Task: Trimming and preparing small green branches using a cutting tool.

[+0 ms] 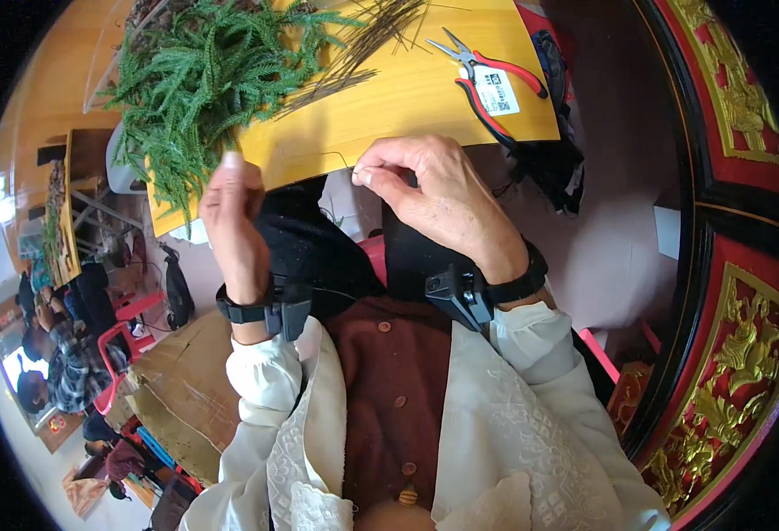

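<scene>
My right hand [438, 190] is in front of the yellow table's near edge, thumb and forefinger pinched on a thin dark wire [332, 154] whose bent end reaches left. My left hand [232, 217] is raised beside the pile of green needle-leaved sprigs [195, 88], its fingers drawn together. Whatever it may hold is hidden. Some sprigs hang over the table edge just behind that hand. Loose thin brown wires [354, 62] lie scattered to the right of the pile. Farther right rest long-nosed pliers [466, 60] with red and black handles, their jaws slightly apart.
A white printed label [498, 91] lies under the pliers on the yellow table [292, 137]. Brown cardboard [181, 389] is at my left. Past it are pink chairs [106, 367] and other people [80, 354]. Gilded red carved panels [725, 363] stand at the right.
</scene>
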A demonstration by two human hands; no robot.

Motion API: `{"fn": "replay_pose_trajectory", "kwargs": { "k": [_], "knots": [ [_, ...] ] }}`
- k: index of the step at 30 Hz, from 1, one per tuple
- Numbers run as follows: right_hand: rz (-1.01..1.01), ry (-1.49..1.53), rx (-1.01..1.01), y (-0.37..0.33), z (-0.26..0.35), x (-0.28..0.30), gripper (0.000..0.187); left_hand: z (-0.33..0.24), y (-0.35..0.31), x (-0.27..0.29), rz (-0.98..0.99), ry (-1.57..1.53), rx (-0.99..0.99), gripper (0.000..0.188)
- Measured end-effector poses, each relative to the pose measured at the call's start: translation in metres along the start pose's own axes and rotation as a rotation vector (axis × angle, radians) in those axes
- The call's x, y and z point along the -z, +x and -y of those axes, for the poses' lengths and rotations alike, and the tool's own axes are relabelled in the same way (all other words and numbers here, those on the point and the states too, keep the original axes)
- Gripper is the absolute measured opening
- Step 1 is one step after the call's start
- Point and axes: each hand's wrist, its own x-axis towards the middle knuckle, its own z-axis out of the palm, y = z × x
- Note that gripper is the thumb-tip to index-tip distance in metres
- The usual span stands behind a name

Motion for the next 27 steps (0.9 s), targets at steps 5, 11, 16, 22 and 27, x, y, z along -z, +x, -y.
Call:
{"fn": "replay_pose_trajectory", "kwargs": {
  "k": [5,11,16,22,27],
  "knots": [
    [-0.029,0.058,-0.003,0.001,0.002,-0.003,0.016,-0.007,-0.022,-0.025,0.125,0.115,0.115,0.022],
    [0.084,0.047,0.006,0.001,0.006,-0.003,0.015,-0.002,-0.022,-0.035,0.111,0.124,-0.035,0.017],
    [-0.081,0.151,0.091,0.001,0.001,-0.022,0.015,0.006,-0.024,-0.038,0.087,0.144,-0.173,0.013],
    [-0.242,-0.183,0.347,0.002,0.001,-0.026,0.012,0.005,-0.023,-0.033,0.039,0.388,-0.347,0.012],
    [-0.146,0.26,0.106,0.0,0.006,-0.026,0.014,0.001,-0.026,-0.039,0.021,0.388,-0.409,0.012]
  ]
}}
